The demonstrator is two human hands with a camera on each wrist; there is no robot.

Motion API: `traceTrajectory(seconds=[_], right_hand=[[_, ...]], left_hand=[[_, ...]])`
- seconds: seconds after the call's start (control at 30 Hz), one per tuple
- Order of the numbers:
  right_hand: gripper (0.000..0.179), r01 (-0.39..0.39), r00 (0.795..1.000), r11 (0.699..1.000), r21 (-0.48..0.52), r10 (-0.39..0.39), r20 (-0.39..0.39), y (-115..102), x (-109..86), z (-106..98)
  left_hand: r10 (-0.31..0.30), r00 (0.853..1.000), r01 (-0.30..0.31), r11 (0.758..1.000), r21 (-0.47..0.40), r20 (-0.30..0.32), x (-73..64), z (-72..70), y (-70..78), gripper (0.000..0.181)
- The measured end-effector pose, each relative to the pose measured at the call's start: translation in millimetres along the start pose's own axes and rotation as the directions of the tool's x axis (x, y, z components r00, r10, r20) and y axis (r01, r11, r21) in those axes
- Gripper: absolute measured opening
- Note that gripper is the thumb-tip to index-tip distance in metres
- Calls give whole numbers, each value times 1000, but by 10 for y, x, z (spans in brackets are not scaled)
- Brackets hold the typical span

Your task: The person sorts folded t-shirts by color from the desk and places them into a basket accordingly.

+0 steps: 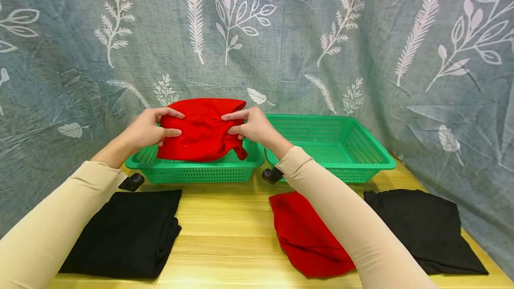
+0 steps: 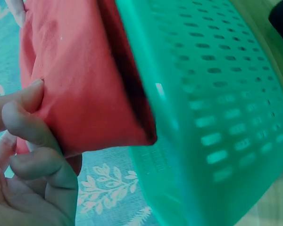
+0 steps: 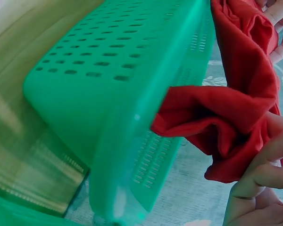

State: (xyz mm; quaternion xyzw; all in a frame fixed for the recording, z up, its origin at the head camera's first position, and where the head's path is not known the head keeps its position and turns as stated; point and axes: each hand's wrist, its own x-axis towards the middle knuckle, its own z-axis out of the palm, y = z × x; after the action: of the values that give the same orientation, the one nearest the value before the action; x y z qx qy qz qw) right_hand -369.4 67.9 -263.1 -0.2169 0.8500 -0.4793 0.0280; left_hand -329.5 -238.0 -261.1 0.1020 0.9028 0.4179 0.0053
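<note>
A folded red cloth (image 1: 201,130) is held over the left green basket (image 1: 196,175), its lower edge overlapping the basket's opening in the head view. My left hand (image 1: 154,128) pinches the cloth's left side between thumb and fingers. On the other side my right hand (image 1: 253,126) pinches it the same way. In the left wrist view the folded layers of the red cloth (image 2: 85,80) hang beside the basket rim (image 2: 155,94). A loose twisted corner of the red cloth (image 3: 217,108) droops by the rim in the right wrist view.
A second green basket (image 1: 385,159) stands to the right against the patterned curtain (image 1: 289,35). On the wooden table (image 1: 225,226) lie a folded black cloth (image 1: 128,235) at left, another red cloth (image 1: 305,240) partly behind my right sleeve, and a black cloth (image 1: 425,226) at right.
</note>
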Motion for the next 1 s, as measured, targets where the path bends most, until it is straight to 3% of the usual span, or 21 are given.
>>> traceTrajectory(seconds=[0.37, 0.57, 1.0], right_hand=[[37, -23, 1000, 999, -41, 23, 0, 78, 103, 142], [39, -75, 996, 996, -50, 76, 34, 122, 117, 178], [40, -106, 992, 990, -89, 111, 57, 188, 154, 227]], left_hand=[[-33, 999, 34, 999, -31, 27, 117, 83, -214, 56], [-41, 998, 41, 999, 0, 37, 142, 143, -248, 52], [-49, 998, 48, 999, 15, 42, 141, 192, -274, 47]])
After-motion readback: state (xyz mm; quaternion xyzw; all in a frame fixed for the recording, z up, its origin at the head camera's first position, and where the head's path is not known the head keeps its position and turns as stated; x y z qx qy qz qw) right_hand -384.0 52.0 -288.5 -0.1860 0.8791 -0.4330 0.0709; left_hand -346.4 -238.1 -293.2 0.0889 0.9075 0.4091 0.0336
